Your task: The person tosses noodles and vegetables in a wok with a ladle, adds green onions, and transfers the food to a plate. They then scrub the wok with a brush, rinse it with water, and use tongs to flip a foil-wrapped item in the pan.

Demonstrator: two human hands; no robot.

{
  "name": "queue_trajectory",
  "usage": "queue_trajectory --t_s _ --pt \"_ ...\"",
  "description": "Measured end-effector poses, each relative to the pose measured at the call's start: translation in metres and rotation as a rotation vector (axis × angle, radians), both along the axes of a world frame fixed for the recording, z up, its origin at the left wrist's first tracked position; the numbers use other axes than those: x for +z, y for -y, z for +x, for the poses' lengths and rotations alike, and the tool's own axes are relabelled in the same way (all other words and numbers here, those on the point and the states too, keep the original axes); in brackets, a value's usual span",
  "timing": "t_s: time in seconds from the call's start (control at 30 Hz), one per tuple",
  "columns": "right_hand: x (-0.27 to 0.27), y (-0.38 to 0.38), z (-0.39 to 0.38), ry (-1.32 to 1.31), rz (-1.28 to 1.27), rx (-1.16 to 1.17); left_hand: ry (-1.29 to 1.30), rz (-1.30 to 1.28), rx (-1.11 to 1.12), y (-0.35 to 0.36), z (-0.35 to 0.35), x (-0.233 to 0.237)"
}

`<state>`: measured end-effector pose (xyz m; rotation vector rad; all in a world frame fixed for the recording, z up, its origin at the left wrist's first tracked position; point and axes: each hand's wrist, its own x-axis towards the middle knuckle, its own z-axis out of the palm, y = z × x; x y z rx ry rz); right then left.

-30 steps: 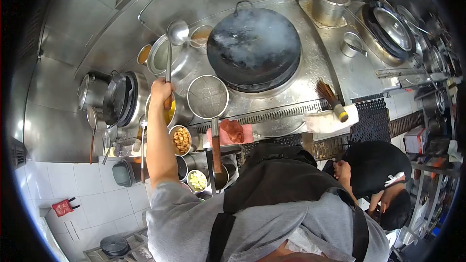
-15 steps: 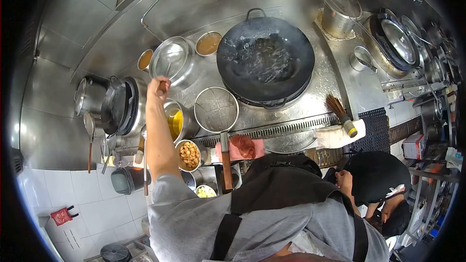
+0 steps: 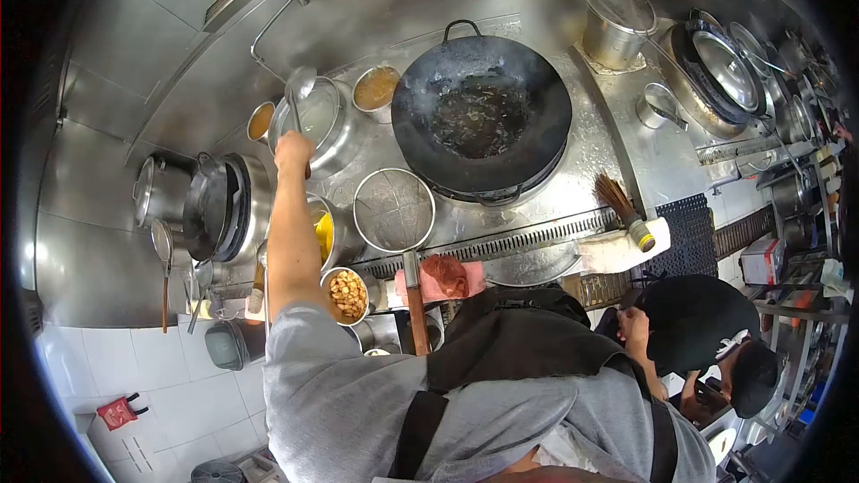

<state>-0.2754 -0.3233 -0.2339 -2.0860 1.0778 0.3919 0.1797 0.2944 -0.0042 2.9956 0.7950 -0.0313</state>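
Observation:
My left hand (image 3: 293,152) is closed round the handle of a metal ladle (image 3: 302,82). The ladle's bowl is over the back rim of a large steel pot (image 3: 338,136) of clear liquid. Close to my right side, my right hand (image 3: 634,327) has curled fingers; what they hold, if anything, is hidden. A big black wok (image 3: 416,148) sits on the burner with shallow, rippling liquid in its bottom. In front of it, a round mesh strainer (image 3: 394,210) with a wooden handle lies over the counter edge.
Pots of brown liquid (image 3: 376,88) and yellow liquid (image 3: 324,237) and a bowl of browned chunks (image 3: 346,295) flank my left arm. A bamboo brush (image 3: 622,206) lies right of the wok. A co-worker in a black cap (image 3: 756,380) bends at the right.
My left hand has moved slightly upward in the view, and the ladle's bowl has come up out of the steel pot. The wok's liquid looks calmer. The co-worker's head has shifted.

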Motion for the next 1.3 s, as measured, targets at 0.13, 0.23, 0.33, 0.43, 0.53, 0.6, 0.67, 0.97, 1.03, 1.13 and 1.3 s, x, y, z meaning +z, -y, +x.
queue_trajectory --t_s 0.13,0.23,0.33,0.43,0.53,0.6,0.67,0.97,1.03,1.13,1.3 --pt "0.004 -0.002 -0.021 -0.094 -0.048 0.028 -0.041 0.062 -0.062 -0.032 -0.014 -0.032" --pt "-0.031 0.017 -0.048 -0.168 -0.028 0.038 0.038 -1.041 0.219 -0.081 0.009 -0.061" --pt "-0.024 0.023 -0.039 -0.099 -0.039 -0.069 0.45 -1.781 0.321 -0.072 0.012 -0.041" --pt "0.004 0.008 -0.022 -0.015 -0.026 -0.162 0.423 -1.865 0.369 -0.077 0.053 -0.029" --pt "-0.009 0.003 -0.032 0.047 -0.031 -0.178 0.374 -1.796 0.325 -0.043 0.082 -0.004" --pt "-0.029 -0.002 -0.047 0.009 -0.058 -0.167 0.367 -1.69 0.262 -0.021 0.099 0.022" --pt "-0.047 -0.008 -0.064 -0.045 -0.127 -0.113 0.291 -1.341 0.09 -0.007 0.118 0.037" --pt "-0.01 -0.014 -0.058 -0.06 -0.033 -0.013 0.29 0.052 -0.255 0.045 0.027 0.042" --pt "-0.005 -0.006 -0.041 -0.08 -0.03 0.018 0.325 0.047 -0.23 0.055 -0.014 0.054" --pt "-0.02 0.013 -0.031 -0.051 -0.016 -0.002 0.365 0.081 -0.164 0.025 -0.03 0.054" --pt "-0.013 0.024 -0.002 -0.072 0.088 -0.016 0.345 0.087 -0.025 -0.036 0.009 0.084"
